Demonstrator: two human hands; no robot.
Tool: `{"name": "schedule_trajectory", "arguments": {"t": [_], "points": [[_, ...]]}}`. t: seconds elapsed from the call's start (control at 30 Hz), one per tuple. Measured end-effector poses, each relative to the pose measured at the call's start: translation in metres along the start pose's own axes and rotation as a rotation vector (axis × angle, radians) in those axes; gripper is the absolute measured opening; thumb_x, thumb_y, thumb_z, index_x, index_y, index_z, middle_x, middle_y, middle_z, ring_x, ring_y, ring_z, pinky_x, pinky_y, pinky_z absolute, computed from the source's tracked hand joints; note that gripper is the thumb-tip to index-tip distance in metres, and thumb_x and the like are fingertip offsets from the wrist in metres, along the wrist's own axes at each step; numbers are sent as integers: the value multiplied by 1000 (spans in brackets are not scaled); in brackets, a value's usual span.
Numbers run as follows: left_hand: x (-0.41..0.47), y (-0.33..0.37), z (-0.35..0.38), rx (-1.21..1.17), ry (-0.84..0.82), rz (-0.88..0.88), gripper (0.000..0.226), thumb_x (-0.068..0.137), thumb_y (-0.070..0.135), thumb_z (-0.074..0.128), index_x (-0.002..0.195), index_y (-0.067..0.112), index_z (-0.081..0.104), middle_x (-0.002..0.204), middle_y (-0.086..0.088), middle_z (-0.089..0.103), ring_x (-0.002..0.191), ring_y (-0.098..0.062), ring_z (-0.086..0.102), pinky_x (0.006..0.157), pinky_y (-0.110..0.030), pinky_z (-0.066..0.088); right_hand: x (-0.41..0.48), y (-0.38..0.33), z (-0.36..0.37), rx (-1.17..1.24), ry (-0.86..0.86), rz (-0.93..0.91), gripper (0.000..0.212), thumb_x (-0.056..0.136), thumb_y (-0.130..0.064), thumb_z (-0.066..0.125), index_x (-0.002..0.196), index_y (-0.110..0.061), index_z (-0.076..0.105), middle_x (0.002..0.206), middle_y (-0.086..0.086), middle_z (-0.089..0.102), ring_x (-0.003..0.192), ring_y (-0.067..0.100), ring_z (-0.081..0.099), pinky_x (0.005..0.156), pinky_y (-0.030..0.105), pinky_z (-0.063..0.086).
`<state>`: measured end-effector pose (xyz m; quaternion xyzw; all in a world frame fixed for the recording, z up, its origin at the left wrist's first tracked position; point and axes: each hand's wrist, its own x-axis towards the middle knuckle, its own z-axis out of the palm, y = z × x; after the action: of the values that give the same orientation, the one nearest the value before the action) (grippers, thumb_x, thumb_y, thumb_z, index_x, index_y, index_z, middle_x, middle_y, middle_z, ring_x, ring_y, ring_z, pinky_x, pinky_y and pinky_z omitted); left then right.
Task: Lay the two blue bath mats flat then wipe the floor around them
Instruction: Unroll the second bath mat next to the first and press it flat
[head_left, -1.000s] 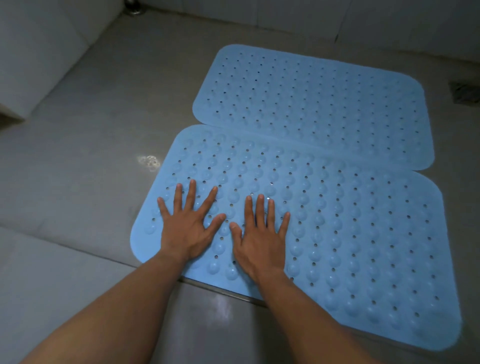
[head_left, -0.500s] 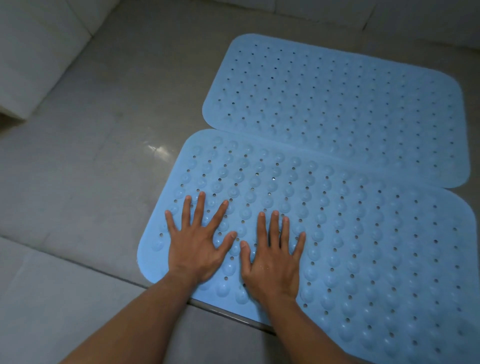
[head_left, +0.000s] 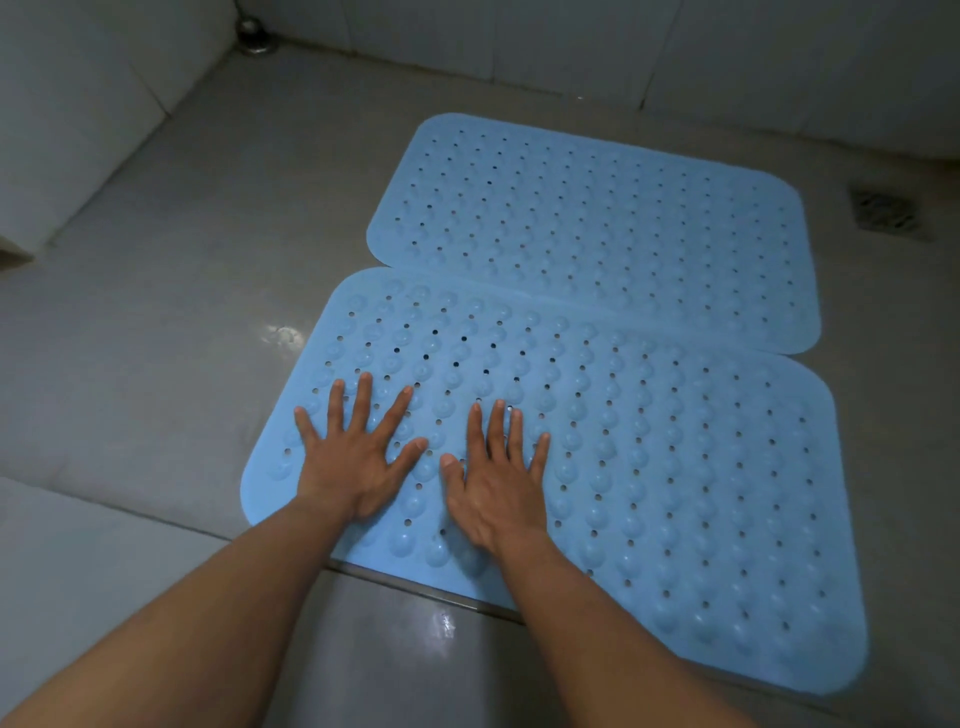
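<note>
Two blue rubber bath mats with holes and round bumps lie side by side on the grey tiled floor. The far mat (head_left: 597, 228) lies flat. The near mat (head_left: 675, 467) overlaps the far mat's front edge slightly. My left hand (head_left: 353, 457) presses palm down on the near mat's left end, fingers spread. My right hand (head_left: 498, 483) lies flat beside it, fingers apart, holding nothing.
A floor drain grate (head_left: 885, 210) sits at the right, past the far mat. A metal fitting (head_left: 254, 44) stands in the far left corner. White tiled walls (head_left: 571, 41) run along the back and left. A floor step edge (head_left: 130, 512) crosses under my left arm.
Both hands stay flat on the near mat's left end. My view has tilted up, so the back wall and drain show again.
</note>
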<state>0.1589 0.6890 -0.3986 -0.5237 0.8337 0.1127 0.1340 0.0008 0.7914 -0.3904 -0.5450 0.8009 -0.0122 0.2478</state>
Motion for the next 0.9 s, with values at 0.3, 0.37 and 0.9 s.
{"name": "schedule_trajectory", "arguments": {"t": [0.3,0.37,0.9], "points": [[-24,87,-4,9,96,75,68,93,66,-3,154,38,-18,164,-10,-19,149,-35,-21,113,-68,-13,-51,103,-19,39,107,-23,78,91,-58,-4,159,-20,-12,164,5,-20,151,20,-21,123,47,-11],[-29,130,4,-16,103,167,69,93,66,-1,155,39,-13,164,-10,-19,149,-32,-22,113,-68,-13,-66,143,-23,3,130,58,79,89,-57,-7,159,-19,-11,165,7,-18,151,20,-20,122,49,-12],[-41,265,41,7,108,233,75,88,83,8,153,49,-8,165,-7,-18,149,-34,-22,110,-75,-5,-96,254,-18,-86,244,195,64,102,-61,12,159,-36,-3,167,6,-9,154,24,-11,122,56,-4]]}}
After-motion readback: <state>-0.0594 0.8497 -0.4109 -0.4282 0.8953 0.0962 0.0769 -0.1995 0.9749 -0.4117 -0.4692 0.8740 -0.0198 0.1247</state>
